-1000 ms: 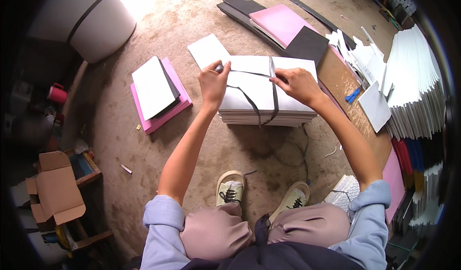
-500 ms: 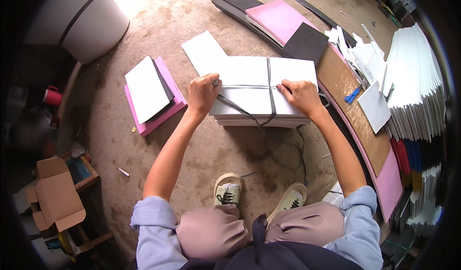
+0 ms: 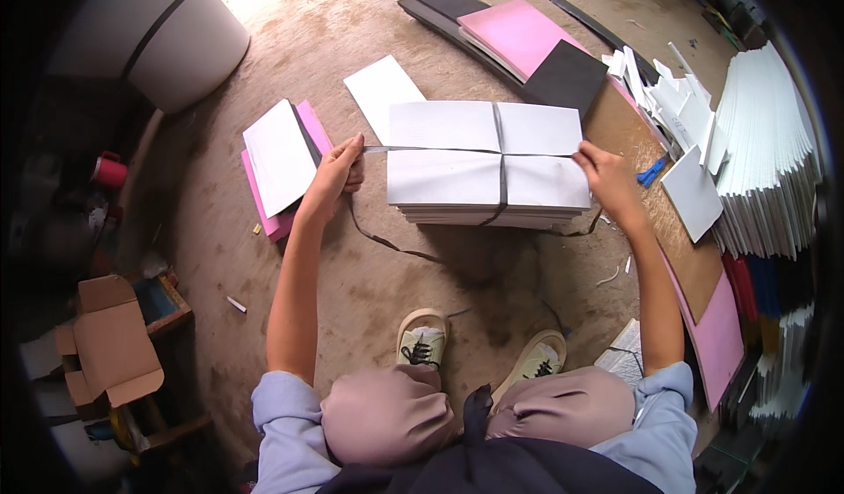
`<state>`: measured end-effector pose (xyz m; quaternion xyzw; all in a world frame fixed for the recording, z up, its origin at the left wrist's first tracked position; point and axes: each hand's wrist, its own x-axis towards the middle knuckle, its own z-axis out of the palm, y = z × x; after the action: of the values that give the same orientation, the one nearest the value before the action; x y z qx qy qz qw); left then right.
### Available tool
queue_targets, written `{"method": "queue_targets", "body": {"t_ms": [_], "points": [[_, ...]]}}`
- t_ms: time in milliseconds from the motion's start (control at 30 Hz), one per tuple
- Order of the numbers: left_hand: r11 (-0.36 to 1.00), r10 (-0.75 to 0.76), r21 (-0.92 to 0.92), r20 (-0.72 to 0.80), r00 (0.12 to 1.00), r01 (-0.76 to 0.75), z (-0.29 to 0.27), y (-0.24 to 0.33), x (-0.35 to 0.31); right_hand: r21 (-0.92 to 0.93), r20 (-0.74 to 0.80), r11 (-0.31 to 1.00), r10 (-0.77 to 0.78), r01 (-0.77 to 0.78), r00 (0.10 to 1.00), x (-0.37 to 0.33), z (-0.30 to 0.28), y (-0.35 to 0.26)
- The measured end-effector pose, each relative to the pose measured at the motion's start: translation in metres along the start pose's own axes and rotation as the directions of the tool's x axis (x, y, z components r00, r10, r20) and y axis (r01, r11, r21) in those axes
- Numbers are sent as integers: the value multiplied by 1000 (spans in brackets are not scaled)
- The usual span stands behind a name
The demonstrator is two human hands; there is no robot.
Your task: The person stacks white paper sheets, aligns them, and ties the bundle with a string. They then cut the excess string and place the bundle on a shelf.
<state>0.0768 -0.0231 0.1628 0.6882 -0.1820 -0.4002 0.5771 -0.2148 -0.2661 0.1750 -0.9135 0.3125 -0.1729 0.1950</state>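
A thick stack of white sheets [image 3: 444,177] sits in front of me, with a dark strap [image 3: 502,186] crossing over its top both ways. Off the stack's left side, my left hand [image 3: 338,176] is closed on the strap and holds it taut. A loose tail of strap hangs below that hand and trails over the floor. At the stack's right edge, my right hand [image 3: 608,177] pinches the strap, and more strap dangles beneath it.
White and pink sheets [image 3: 277,160] lie to the left, and a loose white sheet [image 3: 385,90] behind the stack. On the right, a brown board [image 3: 681,239] bears a blue clip-like tool [image 3: 651,172] beside white offcuts. An open cardboard box [image 3: 114,349] stands lower left.
My hands have moved apart. The left has slid leftward off the stack with the strap, and the right has shifted to its right edge. The strap end formerly across the front now hangs left.
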Motion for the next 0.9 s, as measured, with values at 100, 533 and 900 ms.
{"method": "queue_targets", "body": {"t_ms": [100, 533, 900], "points": [[971, 115, 227, -154, 981, -78, -3, -1, -6, 19, -2, 999, 48, -48, 999, -6, -15, 17], [811, 536, 474, -363, 762, -344, 2, -67, 33, 135, -4, 969, 209, -207, 978, -14, 24, 56], [900, 104, -359, -374, 922, -247, 33, -164, 40, 649, 306, 563, 422, -511, 854, -56, 111, 105]]}}
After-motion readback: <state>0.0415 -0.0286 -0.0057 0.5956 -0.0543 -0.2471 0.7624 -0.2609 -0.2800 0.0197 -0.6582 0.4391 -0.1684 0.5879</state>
